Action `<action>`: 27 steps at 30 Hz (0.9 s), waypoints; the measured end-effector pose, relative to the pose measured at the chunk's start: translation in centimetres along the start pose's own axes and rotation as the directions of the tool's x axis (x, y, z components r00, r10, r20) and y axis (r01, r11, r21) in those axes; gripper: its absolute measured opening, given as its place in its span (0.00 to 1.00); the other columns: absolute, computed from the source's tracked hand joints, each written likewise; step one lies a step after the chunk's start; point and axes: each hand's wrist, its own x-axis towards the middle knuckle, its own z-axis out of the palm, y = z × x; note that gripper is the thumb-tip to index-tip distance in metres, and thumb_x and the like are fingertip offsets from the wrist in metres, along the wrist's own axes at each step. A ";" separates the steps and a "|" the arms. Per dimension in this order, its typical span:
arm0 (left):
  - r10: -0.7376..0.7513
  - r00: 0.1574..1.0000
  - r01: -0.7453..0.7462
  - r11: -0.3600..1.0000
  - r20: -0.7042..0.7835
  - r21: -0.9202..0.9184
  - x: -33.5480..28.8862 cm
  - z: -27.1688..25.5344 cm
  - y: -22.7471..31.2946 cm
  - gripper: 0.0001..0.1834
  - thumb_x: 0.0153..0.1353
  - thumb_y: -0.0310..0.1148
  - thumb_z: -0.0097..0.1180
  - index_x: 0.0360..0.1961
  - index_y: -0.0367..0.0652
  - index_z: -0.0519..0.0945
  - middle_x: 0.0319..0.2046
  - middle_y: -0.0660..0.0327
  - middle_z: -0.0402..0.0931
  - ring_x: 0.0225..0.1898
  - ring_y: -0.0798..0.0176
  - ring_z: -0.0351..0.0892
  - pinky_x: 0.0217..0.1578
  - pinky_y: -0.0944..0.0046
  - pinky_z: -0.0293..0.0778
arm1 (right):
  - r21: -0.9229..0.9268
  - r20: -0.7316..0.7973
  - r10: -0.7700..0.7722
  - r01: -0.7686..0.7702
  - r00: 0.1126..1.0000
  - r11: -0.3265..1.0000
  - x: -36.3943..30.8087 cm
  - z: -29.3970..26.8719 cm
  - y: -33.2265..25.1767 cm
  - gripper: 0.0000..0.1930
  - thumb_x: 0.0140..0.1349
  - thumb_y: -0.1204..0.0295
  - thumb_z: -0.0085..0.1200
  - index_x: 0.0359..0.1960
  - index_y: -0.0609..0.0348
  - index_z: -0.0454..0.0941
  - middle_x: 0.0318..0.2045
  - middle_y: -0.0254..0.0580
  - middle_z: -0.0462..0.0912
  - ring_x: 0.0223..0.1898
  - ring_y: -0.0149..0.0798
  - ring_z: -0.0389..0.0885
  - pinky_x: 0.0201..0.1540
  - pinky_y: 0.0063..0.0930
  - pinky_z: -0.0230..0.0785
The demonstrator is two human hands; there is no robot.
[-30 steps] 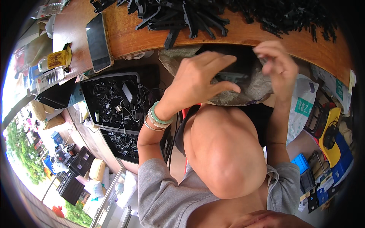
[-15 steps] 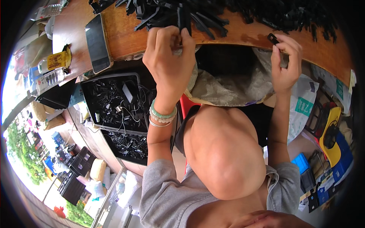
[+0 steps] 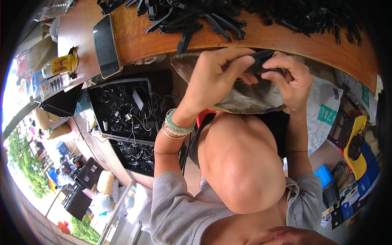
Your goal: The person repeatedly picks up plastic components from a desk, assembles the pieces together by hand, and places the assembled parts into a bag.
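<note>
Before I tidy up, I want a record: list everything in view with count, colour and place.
Held plastic part: at least one, black, between both hands
Long plastic parts: uncounted heap, black, upper middle
Small plastic pieces: uncounted pile, black, upper right
Wooden table: one, brown, top
Flat rectangular phone: one, black, table's left
Coarse fabric sack: one, greyish, below hands
Rectangular plastic bins: two, black, left of sack
Plastic bag: one, white, green print, right
Curved plastic piece: one, yellow, right
Stacked boxes: uncounted, black, lower left
Leafy plants: uncounted, green, far left
Shirt: one, grey, bottom
Bracelets: several, green to silver, left wrist
Left hand: one, bare, part's left
Right hand: one, bare, part's right
</note>
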 end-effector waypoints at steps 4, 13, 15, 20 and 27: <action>0.360 0.929 -0.354 0.800 0.085 0.485 -0.4 0.1 -0.7 0.19 0.52 0.25 0.64 0.46 0.32 0.78 0.32 0.51 0.82 0.33 0.64 0.83 0.34 0.67 0.77 | -0.039 -0.076 -0.018 0.015 0.997 0.999 -0.6 0.8 0.2 0.08 0.51 0.82 0.64 0.34 0.66 0.80 0.28 0.39 0.82 0.26 0.28 0.77 0.28 0.17 0.67; 0.448 0.869 -0.478 0.651 0.211 0.589 -0.3 -0.6 -0.5 0.20 0.48 0.22 0.65 0.45 0.33 0.78 0.29 0.48 0.80 0.27 0.50 0.82 0.29 0.64 0.76 | -0.138 -0.146 -0.127 0.107 0.981 0.985 0.5 0.8 -0.5 0.16 0.47 0.80 0.65 0.40 0.65 0.79 0.31 0.41 0.81 0.29 0.34 0.78 0.31 0.20 0.67; 0.445 0.867 -0.487 0.656 0.226 0.577 -0.3 -0.7 -0.5 0.20 0.48 0.22 0.65 0.45 0.33 0.78 0.28 0.48 0.80 0.26 0.51 0.81 0.28 0.64 0.76 | -0.084 -0.081 -0.057 0.050 0.995 0.995 -0.3 0.8 -0.2 0.17 0.45 0.81 0.65 0.40 0.65 0.79 0.30 0.41 0.81 0.29 0.36 0.79 0.30 0.22 0.68; 0.462 0.851 -0.516 0.641 0.250 0.568 -0.1 -0.5 -0.8 0.20 0.49 0.23 0.65 0.45 0.33 0.79 0.26 0.50 0.79 0.24 0.52 0.80 0.25 0.63 0.74 | -0.075 -0.130 -0.053 0.044 0.990 0.996 -1.0 1.0 0.3 0.15 0.46 0.83 0.63 0.38 0.65 0.80 0.30 0.42 0.81 0.29 0.36 0.79 0.32 0.23 0.69; 0.427 0.880 -0.468 0.706 0.208 0.532 0.0 -0.9 -1.0 0.18 0.48 0.25 0.66 0.43 0.34 0.81 0.31 0.50 0.81 0.28 0.55 0.82 0.29 0.66 0.76 | -0.025 -0.102 -0.050 0.047 0.994 0.999 -0.5 0.9 -0.1 0.12 0.47 0.82 0.64 0.36 0.67 0.80 0.31 0.44 0.81 0.30 0.36 0.79 0.32 0.23 0.69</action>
